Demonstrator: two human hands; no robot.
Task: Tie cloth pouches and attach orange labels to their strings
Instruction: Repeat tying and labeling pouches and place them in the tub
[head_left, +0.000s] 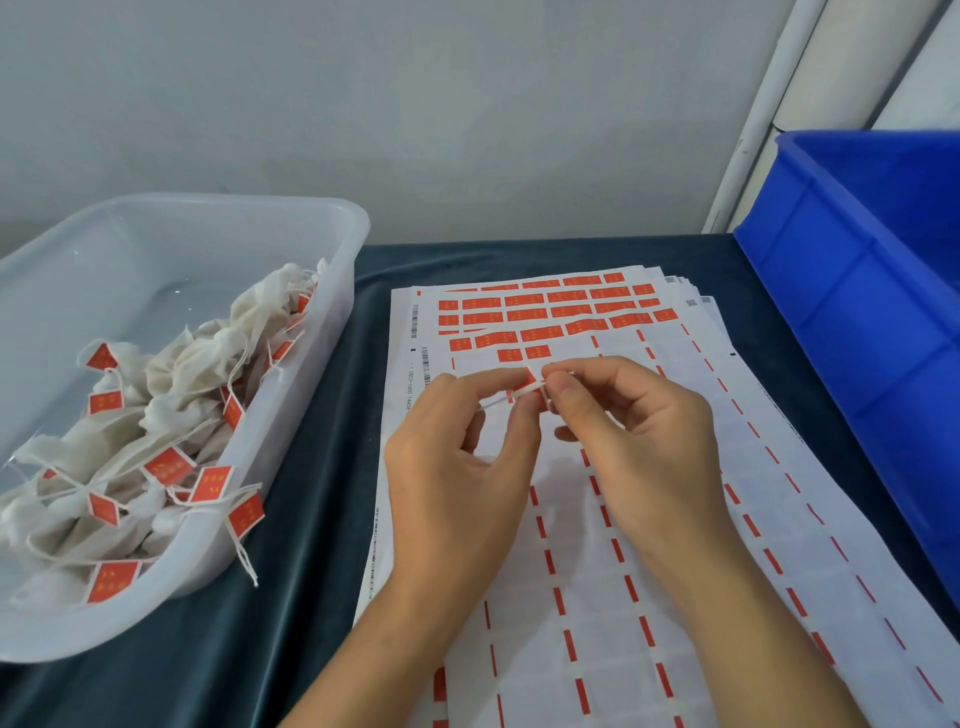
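Left hand: left hand (457, 457) pinches a white string (498, 401) between thumb and forefinger, over the label sheets.
Right hand: right hand (623, 415) pinches an orange label (532, 376) at the string's end, fingertips meeting those of the left hand.
Step in hand: judged to be folding the label round the string; whether it is fully stuck cannot be told.
Pouch in work: hidden; only the string shows between the hands.
Sheets: stack of sheets (649, 519) under the hands, centre to near right. Near rows are peeled, only orange strips left; unpeeled labels (545, 312) remain in the far rows.
Done: clear tub (332, 332), left, holds a heap of tied pouches (171, 374) with labels attached.
Left: the far rows suggest many labels still to apply.
Crate: blue crate (857, 312), right; contents not visible.
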